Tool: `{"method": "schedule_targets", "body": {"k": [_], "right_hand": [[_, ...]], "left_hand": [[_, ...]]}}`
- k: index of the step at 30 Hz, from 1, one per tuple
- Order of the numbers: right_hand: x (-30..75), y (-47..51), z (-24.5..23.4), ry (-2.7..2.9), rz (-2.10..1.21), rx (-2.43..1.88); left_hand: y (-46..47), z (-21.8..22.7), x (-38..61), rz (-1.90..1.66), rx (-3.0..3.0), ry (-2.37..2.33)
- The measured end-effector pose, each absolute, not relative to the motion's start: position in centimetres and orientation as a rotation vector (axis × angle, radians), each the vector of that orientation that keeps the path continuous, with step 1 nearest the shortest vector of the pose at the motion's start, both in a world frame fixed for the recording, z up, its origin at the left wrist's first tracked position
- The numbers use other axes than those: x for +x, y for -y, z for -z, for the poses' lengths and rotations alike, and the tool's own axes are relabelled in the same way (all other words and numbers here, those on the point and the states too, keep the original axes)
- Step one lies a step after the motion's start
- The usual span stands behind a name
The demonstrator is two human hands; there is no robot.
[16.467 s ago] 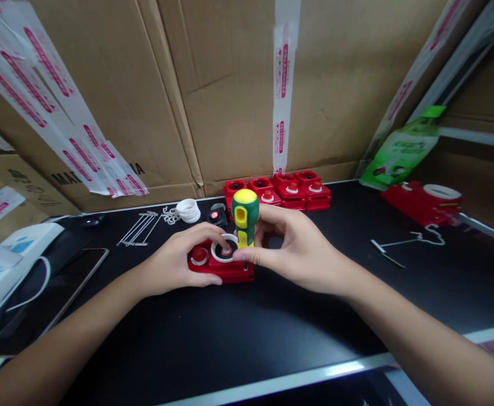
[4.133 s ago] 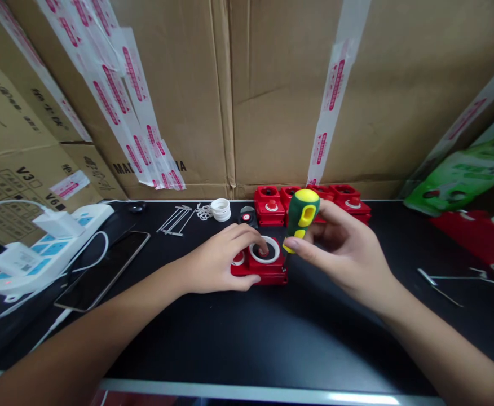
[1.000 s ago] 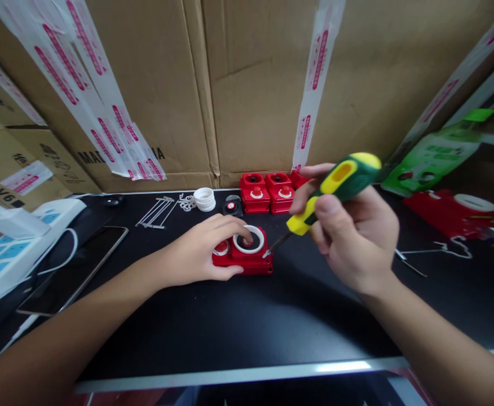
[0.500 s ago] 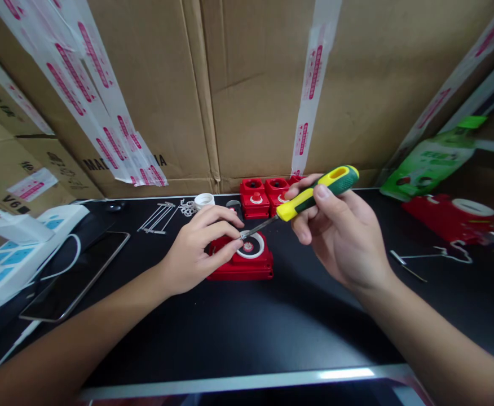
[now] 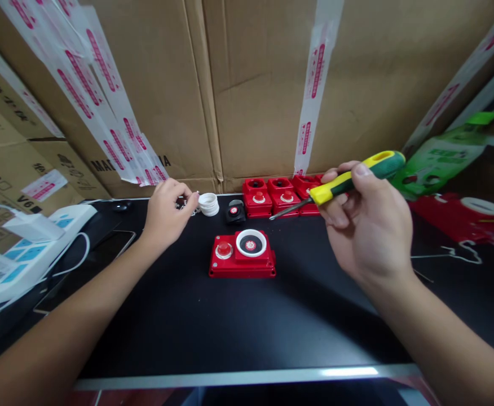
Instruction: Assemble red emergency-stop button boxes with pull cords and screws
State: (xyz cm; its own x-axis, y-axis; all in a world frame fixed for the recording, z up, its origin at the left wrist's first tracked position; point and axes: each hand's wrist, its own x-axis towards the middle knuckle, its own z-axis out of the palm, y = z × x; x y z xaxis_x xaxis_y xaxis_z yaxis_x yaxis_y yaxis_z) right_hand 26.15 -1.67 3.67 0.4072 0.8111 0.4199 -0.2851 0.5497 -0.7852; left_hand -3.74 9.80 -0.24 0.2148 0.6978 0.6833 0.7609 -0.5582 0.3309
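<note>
Right hand (image 5: 367, 225): grips screwdriver (image 5: 348, 179) | left hand (image 5: 164, 211): fingertips pinched beside white rings (image 5: 208, 204), contents unclear | red box (image 5: 242, 255): on surface (image 5: 230, 321)

One red box (image 5: 242, 262) lies alone on the bench (image 5: 230, 327). Behind it three more boxes (image 5: 283, 196) show in a row; the right hand (image 5: 369, 237) hides any beyond them. That hand holds the one screwdriver (image 5: 352, 176). Behind and left of the red box are one pile of rings (image 5: 208, 204), one black part (image 5: 234, 213) and the left hand (image 5: 166, 217). Far left of it are one power strip (image 5: 39, 237) and one phone (image 5: 118, 239). Far right are one green pouch (image 5: 445, 155) and one wire hook (image 5: 462, 254).
</note>
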Motion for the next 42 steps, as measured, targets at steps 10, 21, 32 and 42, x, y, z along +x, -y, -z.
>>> {"method": "schedule_targets", "body": {"k": [10,21,32,42], "right_hand": [[26.0,1.8,-3.8,0.946,-0.76,-0.733],[25.9,2.1,-3.1,1.054,-0.694,-0.726],[25.7,2.1,-3.0,1.094,-0.698,-0.726],[25.7,2.4,-2.9,1.196,-0.808,-0.79]], "left_hand": [[-12.9,2.6,-6.0,1.204,-2.354,1.595],[-13.9,3.9,-5.3,1.147,-2.355,1.557],[-13.3,2.9,-5.0,1.248,-2.386,1.484],[-7.5,-0.1,-2.4,0.973,-3.097,1.053]]}}
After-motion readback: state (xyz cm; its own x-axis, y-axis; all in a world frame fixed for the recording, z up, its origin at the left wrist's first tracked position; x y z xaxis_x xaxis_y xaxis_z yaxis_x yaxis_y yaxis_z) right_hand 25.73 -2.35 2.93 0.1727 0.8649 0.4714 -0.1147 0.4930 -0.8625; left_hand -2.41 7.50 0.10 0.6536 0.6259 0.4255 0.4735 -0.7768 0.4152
